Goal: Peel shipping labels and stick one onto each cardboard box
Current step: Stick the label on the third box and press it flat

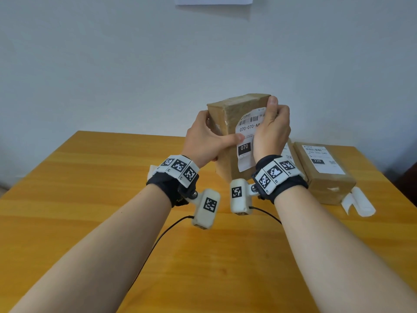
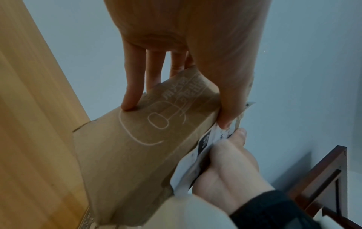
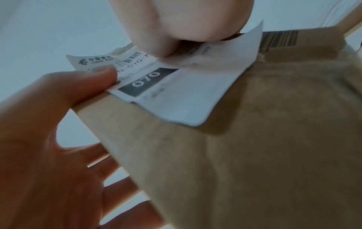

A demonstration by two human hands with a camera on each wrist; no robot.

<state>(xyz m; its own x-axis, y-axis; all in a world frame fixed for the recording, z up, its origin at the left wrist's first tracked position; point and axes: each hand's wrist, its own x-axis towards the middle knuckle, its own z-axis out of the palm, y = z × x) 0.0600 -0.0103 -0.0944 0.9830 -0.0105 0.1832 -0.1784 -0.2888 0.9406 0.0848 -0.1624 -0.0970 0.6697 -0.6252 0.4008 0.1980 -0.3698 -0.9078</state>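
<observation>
I hold a brown cardboard box (image 1: pixel 225 114) tilted in the air above the table with both hands. A white shipping label (image 1: pixel 244 143) marked 070 lies on its near face. Its lower corner (image 3: pixel 195 120) stands off the cardboard. My left hand (image 1: pixel 207 136) grips the box's left side, fingers (image 2: pixel 131 96) on the back face and thumb (image 3: pixel 101 75) on the label's left edge. My right hand (image 1: pixel 270 132) grips the right side and covers part of the label, thumb pressing on it (image 3: pixel 168 49).
On the wooden table (image 1: pixel 112 199), at the right, lies a box with a 220 label (image 1: pixel 325 172); another box (image 1: pixel 288 152) is partly hidden behind my right hand. Curled white backing strips (image 1: pixel 358 199) lie by the right edge. A dark wooden frame (image 2: pixel 323 178) stands beyond the table.
</observation>
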